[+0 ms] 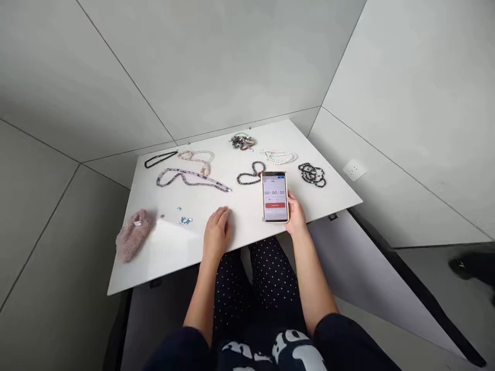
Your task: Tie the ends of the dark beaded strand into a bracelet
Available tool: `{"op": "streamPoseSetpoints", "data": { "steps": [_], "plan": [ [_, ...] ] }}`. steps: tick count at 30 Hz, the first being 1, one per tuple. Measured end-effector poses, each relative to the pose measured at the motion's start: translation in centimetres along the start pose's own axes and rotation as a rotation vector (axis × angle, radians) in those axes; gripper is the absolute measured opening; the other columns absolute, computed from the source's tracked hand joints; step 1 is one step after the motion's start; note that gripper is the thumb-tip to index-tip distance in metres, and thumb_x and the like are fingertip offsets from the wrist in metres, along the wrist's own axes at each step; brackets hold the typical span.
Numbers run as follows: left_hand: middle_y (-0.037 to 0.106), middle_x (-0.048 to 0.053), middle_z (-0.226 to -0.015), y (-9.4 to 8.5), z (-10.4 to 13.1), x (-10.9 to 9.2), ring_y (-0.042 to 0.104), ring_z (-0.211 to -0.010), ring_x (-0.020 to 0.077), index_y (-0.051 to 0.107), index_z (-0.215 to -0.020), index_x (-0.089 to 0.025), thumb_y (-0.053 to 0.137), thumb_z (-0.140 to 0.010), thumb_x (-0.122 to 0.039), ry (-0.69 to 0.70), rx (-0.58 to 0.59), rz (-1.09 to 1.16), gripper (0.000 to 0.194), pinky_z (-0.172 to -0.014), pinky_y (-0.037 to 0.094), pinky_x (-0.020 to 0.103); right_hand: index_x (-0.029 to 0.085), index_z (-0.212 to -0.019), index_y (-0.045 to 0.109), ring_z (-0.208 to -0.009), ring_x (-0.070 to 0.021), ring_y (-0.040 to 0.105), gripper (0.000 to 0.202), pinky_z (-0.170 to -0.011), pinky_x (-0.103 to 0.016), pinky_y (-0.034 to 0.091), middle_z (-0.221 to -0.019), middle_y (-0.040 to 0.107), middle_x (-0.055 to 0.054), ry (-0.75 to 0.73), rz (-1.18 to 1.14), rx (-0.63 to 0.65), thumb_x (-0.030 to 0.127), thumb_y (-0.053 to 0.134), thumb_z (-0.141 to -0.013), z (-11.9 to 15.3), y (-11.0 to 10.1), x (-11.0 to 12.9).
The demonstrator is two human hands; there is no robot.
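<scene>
In my right hand (296,215) is a smartphone (275,198), held upright with its lit screen toward me, showing a row of zeros and a red button. My left hand (217,231) rests on the white table (247,226) near the front edge, its fingers loosely laid down and nothing seen in them. Left of it lie small blue pieces (186,220), too small to name. Just behind the phone is a dark bead strand (250,179), partly hidden. A long purple-grey bead strand (193,178) stretches across the left half.
Further bead strands lie around: a black one (160,158), a pale pink one (199,154), a white-green one (280,156), a dark coil (312,175) and a mixed pile (242,141). A fluffy pink item (133,235) sits at the left edge. Grey walls (216,67) enclose the table.
</scene>
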State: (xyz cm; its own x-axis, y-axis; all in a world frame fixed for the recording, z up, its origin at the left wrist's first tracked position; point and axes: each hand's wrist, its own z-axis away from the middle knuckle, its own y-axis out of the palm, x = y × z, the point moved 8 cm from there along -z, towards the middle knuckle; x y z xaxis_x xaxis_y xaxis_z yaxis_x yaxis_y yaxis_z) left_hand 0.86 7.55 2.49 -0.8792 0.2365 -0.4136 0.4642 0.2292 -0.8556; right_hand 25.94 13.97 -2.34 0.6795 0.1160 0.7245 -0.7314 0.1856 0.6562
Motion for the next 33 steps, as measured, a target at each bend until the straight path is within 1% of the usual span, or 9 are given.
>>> {"op": "streamPoseSetpoints", "data": {
  "steps": [4,7,16,24,30,33],
  "plan": [
    [0.057,0.011,-0.144,-0.02,0.15,0.05,0.049,-0.138,0.0301,0.055,-0.137,-0.018,0.042,-0.099,-0.021,0.005,-0.013,0.018,0.040,-0.115,0.044,0.052,0.026,-0.116,0.069,-0.094,-0.0168,0.072,0.036,-0.075,-0.026,0.057,-0.105,0.078,0.003,0.000,-0.004,0.007,0.024,0.054,-0.084,-0.08,0.00,0.25],
    [0.057,0.011,-0.144,-0.04,0.14,0.06,0.049,-0.138,0.0310,0.055,-0.138,-0.020,0.041,-0.100,-0.022,0.002,-0.016,0.024,0.041,-0.114,0.044,0.054,0.026,-0.117,0.069,-0.097,-0.0176,0.072,0.036,-0.078,-0.028,0.057,-0.108,0.077,0.003,-0.004,-0.005,-0.002,0.025,0.055,-0.084,-0.04,-0.06,0.28],
    [0.057,0.013,-0.144,-0.03,0.02,0.13,0.049,-0.139,0.0314,0.056,-0.137,-0.018,0.042,-0.099,-0.022,-0.022,-0.002,0.041,0.041,-0.115,0.042,0.055,0.025,-0.119,0.068,-0.104,-0.0196,0.071,0.037,-0.083,-0.031,0.058,-0.115,0.076,0.000,-0.028,0.007,0.006,0.027,0.056,-0.083,-0.04,0.01,0.21],
    [0.057,0.013,-0.144,-0.06,0.02,0.26,0.049,-0.139,0.0315,0.056,-0.137,-0.018,0.042,-0.099,-0.022,-0.027,-0.003,0.041,0.041,-0.115,0.042,0.054,0.025,-0.120,0.068,-0.102,-0.0195,0.071,0.037,-0.082,-0.031,0.058,-0.113,0.076,0.000,-0.031,0.020,0.020,0.028,0.056,-0.085,-0.17,-0.02,0.09],
    [0.058,0.013,-0.143,-0.04,0.00,0.25,0.049,-0.139,0.0315,0.058,-0.136,-0.018,0.043,-0.098,-0.022,-0.033,-0.005,0.061,0.040,-0.115,0.042,0.054,0.025,-0.120,0.068,-0.103,-0.0198,0.071,0.037,-0.083,-0.032,0.058,-0.113,0.076,0.000,-0.035,0.030,0.005,0.028,0.056,-0.084,-0.22,-0.18,0.01],
    [0.059,0.012,-0.142,0.03,-0.06,0.57,0.050,-0.138,0.0308,0.059,-0.135,-0.018,0.044,-0.098,-0.022,-0.033,-0.014,0.076,0.040,-0.114,0.043,0.053,0.025,-0.119,0.068,-0.102,-0.0198,0.071,0.038,-0.081,-0.032,0.058,-0.113,0.076,0.000,-0.032,0.035,0.000,0.029,0.056,-0.084,-0.33,-0.13,-0.04]
  ]
}}
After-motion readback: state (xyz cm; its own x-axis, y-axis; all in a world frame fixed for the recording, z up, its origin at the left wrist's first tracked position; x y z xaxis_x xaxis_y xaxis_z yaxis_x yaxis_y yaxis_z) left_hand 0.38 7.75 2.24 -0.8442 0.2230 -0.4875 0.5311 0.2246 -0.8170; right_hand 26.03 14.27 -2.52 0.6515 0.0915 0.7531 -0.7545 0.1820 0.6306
